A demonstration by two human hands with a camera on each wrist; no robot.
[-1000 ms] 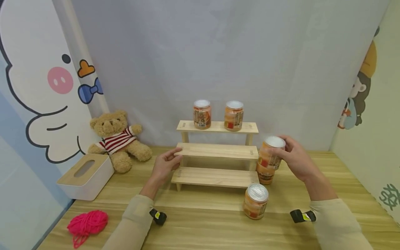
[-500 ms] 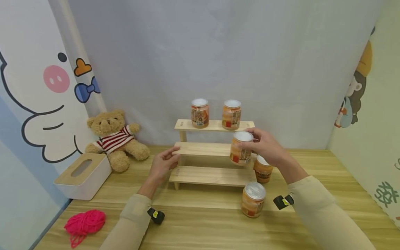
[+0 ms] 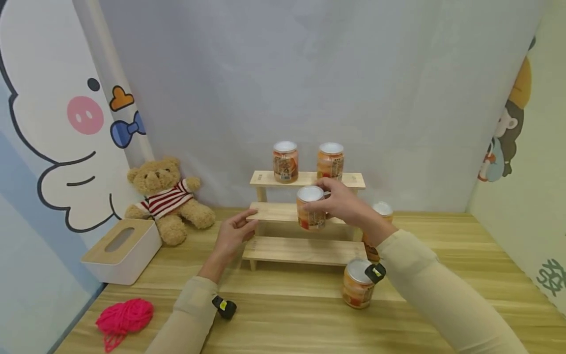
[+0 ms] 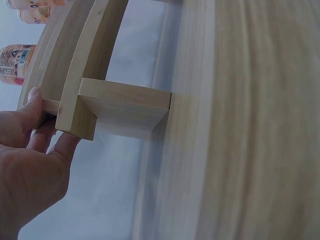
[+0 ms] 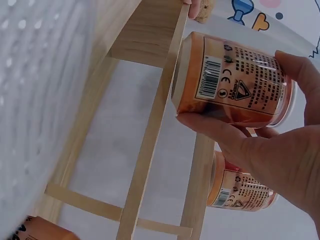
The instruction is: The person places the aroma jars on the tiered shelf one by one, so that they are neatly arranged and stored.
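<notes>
My right hand (image 3: 342, 199) grips an orange-labelled can (image 3: 311, 217) with a white lid, upright over the middle board of a three-tier wooden stand (image 3: 300, 250). In the right wrist view, the can's base (image 5: 182, 75) is right at that board's edge, with thumb and fingers around its sides. My left hand (image 3: 232, 233) pinches the left end of the middle board, its thumb on top and fingers underneath in the left wrist view. Two similar cans, a left one (image 3: 286, 164) and a right one (image 3: 330, 158), stand on the top board.
One more can (image 3: 358, 292) stands in front of the stand's right end. Another can (image 3: 382, 209), beside the stand, is partly hidden by my right forearm. On the left are a teddy bear (image 3: 165, 196), a tissue box (image 3: 126, 255) and pink yarn (image 3: 125, 317).
My right hand has carried its can left from beside the stand to over the middle board. The left hand keeps its hold on the board's end.
</notes>
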